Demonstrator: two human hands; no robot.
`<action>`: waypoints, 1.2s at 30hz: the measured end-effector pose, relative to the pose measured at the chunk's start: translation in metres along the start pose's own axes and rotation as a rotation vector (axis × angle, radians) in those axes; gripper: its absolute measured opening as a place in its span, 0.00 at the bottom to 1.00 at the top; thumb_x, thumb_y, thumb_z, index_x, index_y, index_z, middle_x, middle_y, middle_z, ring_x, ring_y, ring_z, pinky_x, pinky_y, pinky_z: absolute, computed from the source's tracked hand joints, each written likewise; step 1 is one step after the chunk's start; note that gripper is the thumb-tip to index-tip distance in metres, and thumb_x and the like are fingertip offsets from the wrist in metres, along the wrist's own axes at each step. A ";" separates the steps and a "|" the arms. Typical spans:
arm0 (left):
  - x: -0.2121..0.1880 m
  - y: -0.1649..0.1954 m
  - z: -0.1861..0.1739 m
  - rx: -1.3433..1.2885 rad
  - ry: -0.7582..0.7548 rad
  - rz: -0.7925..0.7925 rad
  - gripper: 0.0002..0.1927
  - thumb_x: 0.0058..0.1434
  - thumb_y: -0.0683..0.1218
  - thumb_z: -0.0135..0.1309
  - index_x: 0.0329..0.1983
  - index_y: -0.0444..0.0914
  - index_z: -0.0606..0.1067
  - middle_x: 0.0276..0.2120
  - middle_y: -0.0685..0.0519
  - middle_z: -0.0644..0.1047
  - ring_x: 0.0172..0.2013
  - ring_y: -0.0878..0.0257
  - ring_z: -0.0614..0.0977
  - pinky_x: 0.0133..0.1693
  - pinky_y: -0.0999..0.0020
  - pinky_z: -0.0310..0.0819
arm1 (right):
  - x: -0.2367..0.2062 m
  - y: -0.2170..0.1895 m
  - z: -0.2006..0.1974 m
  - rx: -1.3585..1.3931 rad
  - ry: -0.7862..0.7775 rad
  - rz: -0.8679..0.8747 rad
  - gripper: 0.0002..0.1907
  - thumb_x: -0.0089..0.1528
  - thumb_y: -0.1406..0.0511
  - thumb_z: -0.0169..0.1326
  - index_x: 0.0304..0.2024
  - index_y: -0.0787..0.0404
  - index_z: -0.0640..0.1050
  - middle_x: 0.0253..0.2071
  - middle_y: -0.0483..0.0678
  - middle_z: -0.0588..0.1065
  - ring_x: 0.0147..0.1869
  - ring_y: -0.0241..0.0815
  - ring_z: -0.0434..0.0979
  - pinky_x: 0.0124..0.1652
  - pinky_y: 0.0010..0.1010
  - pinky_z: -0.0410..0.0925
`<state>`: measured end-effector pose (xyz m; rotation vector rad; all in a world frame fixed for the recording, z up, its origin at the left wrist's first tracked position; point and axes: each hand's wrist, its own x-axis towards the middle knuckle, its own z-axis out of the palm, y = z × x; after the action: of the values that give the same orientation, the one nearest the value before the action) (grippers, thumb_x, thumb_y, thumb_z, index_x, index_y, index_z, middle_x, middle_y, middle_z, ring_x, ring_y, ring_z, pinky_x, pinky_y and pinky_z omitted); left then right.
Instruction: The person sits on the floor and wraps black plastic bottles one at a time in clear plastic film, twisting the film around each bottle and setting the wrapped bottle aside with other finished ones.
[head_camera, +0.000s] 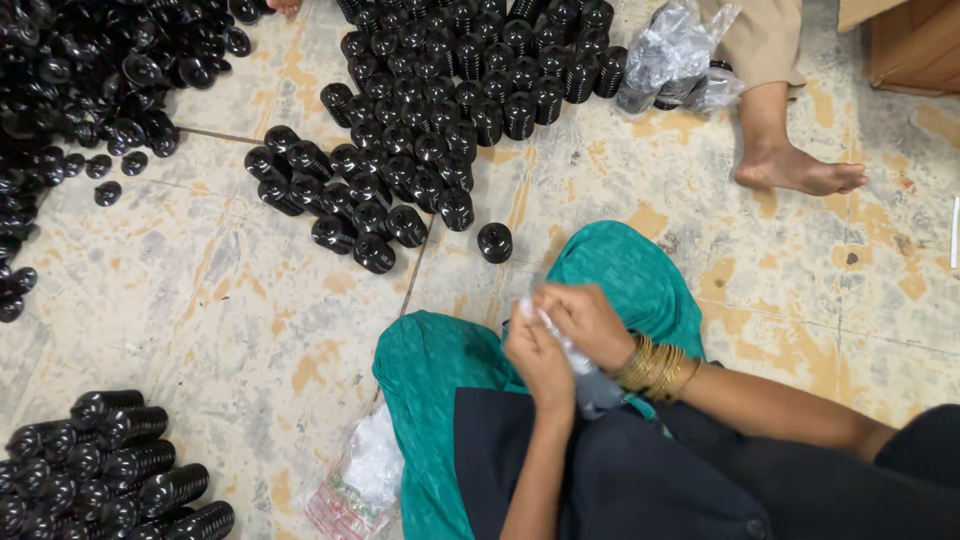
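You are gripping a thin clear plastic bag (585, 365) with both hands over your lap: your left hand (540, 362) is clenching its near side, your right hand (588, 320) is pinching its upper edge. If you are pulling unevenly, the film could be tearing. The lone black cap stack (494, 242) on the floor (220, 300) is sitting near your knee; a shift could topple it.
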<state>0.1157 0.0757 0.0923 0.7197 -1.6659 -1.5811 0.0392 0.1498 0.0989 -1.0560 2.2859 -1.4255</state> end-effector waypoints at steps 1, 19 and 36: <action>0.003 -0.004 -0.002 -0.010 0.008 -0.073 0.20 0.76 0.50 0.40 0.35 0.29 0.71 0.23 0.52 0.70 0.26 0.68 0.69 0.28 0.64 0.64 | -0.003 -0.002 0.003 0.021 -0.018 -0.046 0.12 0.68 0.63 0.50 0.34 0.66 0.76 0.26 0.55 0.72 0.27 0.47 0.73 0.29 0.36 0.66; 0.043 -0.063 -0.047 -0.383 0.086 -0.222 0.07 0.67 0.43 0.50 0.42 0.34 0.75 0.33 0.56 0.78 0.32 0.71 0.78 0.36 0.73 0.73 | 0.123 0.094 0.018 -0.277 -0.177 -0.208 0.41 0.59 0.54 0.62 0.68 0.63 0.62 0.61 0.64 0.67 0.60 0.64 0.69 0.58 0.46 0.63; 0.041 -0.110 -0.041 -0.234 0.242 -0.251 0.19 0.70 0.50 0.57 0.37 0.28 0.68 0.29 0.52 0.73 0.31 0.68 0.69 0.31 0.71 0.66 | 0.063 0.058 0.030 0.271 -0.352 0.077 0.26 0.68 0.60 0.52 0.67 0.60 0.64 0.61 0.49 0.71 0.65 0.41 0.71 0.59 0.35 0.67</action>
<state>0.1156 0.0081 -0.0121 0.9813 -1.2298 -1.7474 -0.0143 0.1011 0.0444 -1.0269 1.8115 -1.3473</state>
